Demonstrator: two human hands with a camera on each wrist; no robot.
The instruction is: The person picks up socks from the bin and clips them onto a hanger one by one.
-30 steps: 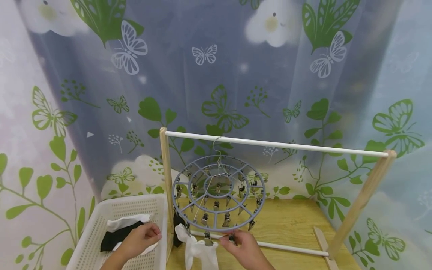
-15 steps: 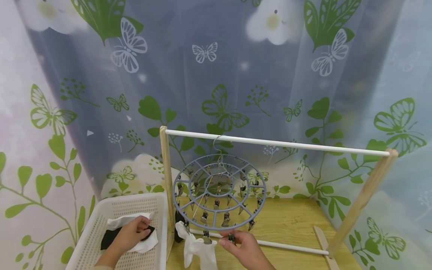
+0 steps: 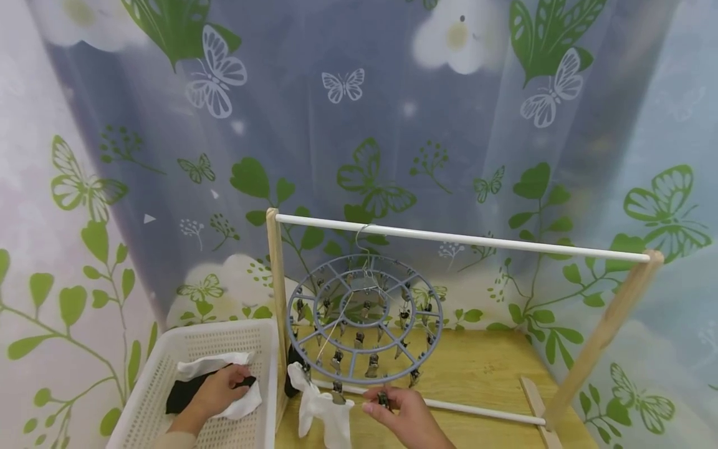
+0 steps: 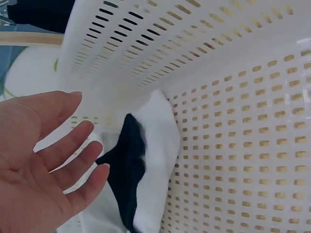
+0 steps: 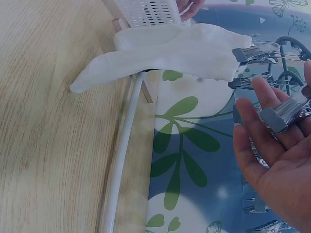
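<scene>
My left hand point(image 3: 224, 391) is low inside the white basket, over a black sock point(image 3: 185, 394). In the left wrist view its fingers are spread and loosely bent, with fingertips right at the black sock point(image 4: 127, 170) and nothing pinched. White socks point(image 4: 158, 141) lie around and under the black one. My right hand point(image 3: 414, 416) holds a metal clip point(image 5: 282, 115) between thumb and fingers at the front rim of the round grey drying hanger point(image 3: 359, 379). Left of that hand, a white sock point(image 3: 324, 416) hangs from another clip point(image 5: 255, 51).
From the white top bar point(image 3: 460, 238) of a wooden-legged rack hangs the drying hanger, with several more clips. A black item point(image 3: 293, 368) hangs behind its left side. The perforated basket point(image 3: 140, 393) stands left of the rack. A lower white bar point(image 3: 482, 411) runs above the wooden table point(image 3: 477, 355).
My left hand has moved left and down, from above the basket's right side onto the black sock. My right hand keeps its hold on the clip; the hanger has shifted slightly.
</scene>
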